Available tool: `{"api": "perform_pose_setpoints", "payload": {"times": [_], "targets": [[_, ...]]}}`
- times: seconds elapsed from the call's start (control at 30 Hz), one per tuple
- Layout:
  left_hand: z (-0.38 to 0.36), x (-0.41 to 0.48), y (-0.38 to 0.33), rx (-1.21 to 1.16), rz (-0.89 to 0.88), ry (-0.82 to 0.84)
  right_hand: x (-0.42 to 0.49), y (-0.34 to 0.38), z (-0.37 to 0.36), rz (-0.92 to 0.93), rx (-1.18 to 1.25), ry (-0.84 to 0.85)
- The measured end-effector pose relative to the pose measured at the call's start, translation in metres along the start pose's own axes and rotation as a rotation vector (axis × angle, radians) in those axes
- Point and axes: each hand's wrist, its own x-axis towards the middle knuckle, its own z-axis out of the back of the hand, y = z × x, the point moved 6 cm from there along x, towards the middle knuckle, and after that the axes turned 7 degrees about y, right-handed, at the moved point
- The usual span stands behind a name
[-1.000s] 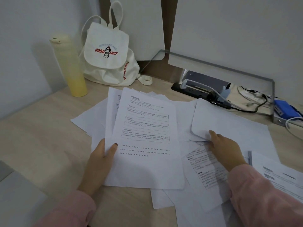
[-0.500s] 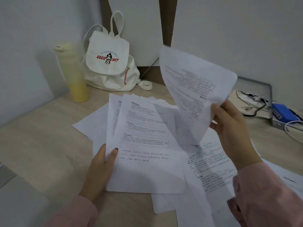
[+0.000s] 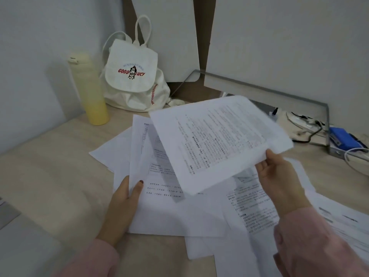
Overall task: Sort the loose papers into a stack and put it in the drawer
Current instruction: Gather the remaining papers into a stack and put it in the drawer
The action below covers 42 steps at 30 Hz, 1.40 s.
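The printed sheet (image 3: 219,142) hangs tilted in the air above the gathered pile (image 3: 169,212), pinched at its near right corner by the right hand (image 3: 279,176), whose fingers (image 3: 269,156) curl onto the paper's edge. The left hand (image 3: 121,206) grips the pile's left edge with the thumb on top; what lies beneath the paper is hidden. More loose papers (image 3: 253,208) lie overlapping to the right and toward the near edge, some under the right sleeve (image 3: 311,242). With only one corner held, the sheet is floppy and could buckle or land askew, and the pile beneath is fanned rather than squared, so edges may catch. The sleeve resting on the loose papers could drag them toward the near edge and off it. The worktop (image 3: 50,176) has bare room left of the pile for squaring up. The yellow bottle (image 3: 89,92) and canvas bag (image 3: 133,76) stand well apart in the far corner. The cables (image 3: 307,126) and blue box (image 3: 343,136) sit near the sheet's far right side, where a wide sweep might snag. No drawer is in view
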Motion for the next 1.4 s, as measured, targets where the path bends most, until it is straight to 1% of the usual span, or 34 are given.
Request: {"api": "perform_pose_setpoints", "payload": {"times": [0.1, 0.2, 0.27, 0.4, 0.47, 0.57, 0.67, 0.8, 0.87, 0.97, 1.07, 1.17, 1.27, 1.4], "targets": [[0.0, 0.001, 0.001, 0.024, 0.0, -0.008, -0.01, -0.028, 0.02, -0.121, -0.153, -0.086], [0.001, 0.002, 0.002, 0.036, 0.006, -0.009, -0.021, -0.043, 0.022, -0.27, -0.245, -0.051], [0.002, 0.003, 0.005, 0.032, 0.019, -0.014, -0.022, -0.039, 0.026, -0.303, -0.296, -0.084], [0.002, 0.003, 0.005, 0.023, 0.025, -0.017, -0.017, -0.023, 0.041, -0.213, -0.446, -0.175], [0.002, 0.003, 0.004, 0.017, 0.025, -0.014, -0.019, -0.018, 0.045, -0.159, -0.504, -0.186], [0.003, 0.002, 0.004, -0.027, 0.04, -0.03, -0.025, -0.014, 0.046, -0.101, -0.504, -0.171], [0.001, -0.001, 0.003, -0.122, 0.065, -0.044, -0.032, -0.024, 0.044, -0.147, -0.508, -0.113], [-0.006, 0.001, -0.001, -0.11, 0.057, 0.006, -0.041, -0.041, 0.043, -0.241, -0.489, -0.071], [-0.006, 0.003, -0.001, -0.109, 0.076, 0.019, -0.041, -0.042, 0.042, -0.265, -0.467, -0.073], [-0.005, 0.004, 0.0, -0.105, 0.086, 0.049, -0.037, -0.029, 0.047, -0.251, -0.47, -0.132], [-0.005, 0.004, 0.001, -0.098, 0.097, 0.08, -0.034, -0.019, 0.055, -0.265, -0.652, -0.113], [-0.004, 0.004, 0.004, -0.087, 0.135, 0.044, -0.036, -0.012, 0.059, -0.211, -0.781, -0.101], [-0.004, 0.003, 0.005, -0.07, 0.143, 0.024, -0.04, -0.008, 0.062, -0.137, -0.749, -0.148], [-0.003, 0.0, 0.005, -0.078, 0.124, -0.007, -0.048, -0.009, 0.066, -0.086, -0.65, -0.205]]}}
